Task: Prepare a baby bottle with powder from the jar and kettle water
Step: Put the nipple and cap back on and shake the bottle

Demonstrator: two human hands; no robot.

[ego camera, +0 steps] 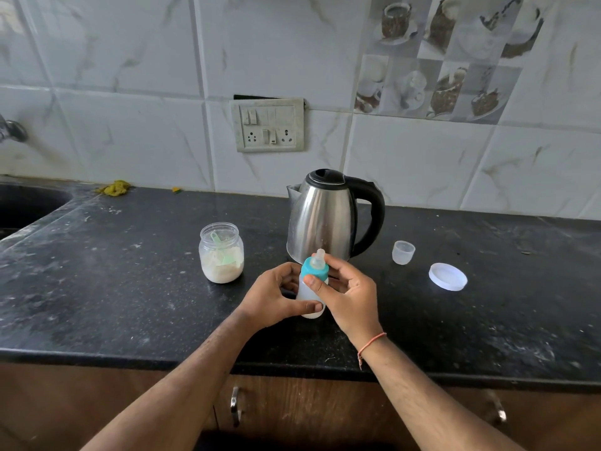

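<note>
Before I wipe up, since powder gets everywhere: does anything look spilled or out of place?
Pale dusty smears cover the black counter, thickest at its left and right ends. Yellow scraps lie by the wall near the sink. The jar stands open, its lid lying apart.

Soft even daylight, mild wide-angle bowing, slight softness.

A single head-worn camera looks forward and down from above the near edge of a black countertop (97,288), facing a tiled wall (130,60) at the far side. The wide lens bends the counter edge and the tile lines. Both forearms reach in from the bottom, close to the lens. A switchboard (268,125) sits roughly centre, the sink (26,203) far left.
</note>
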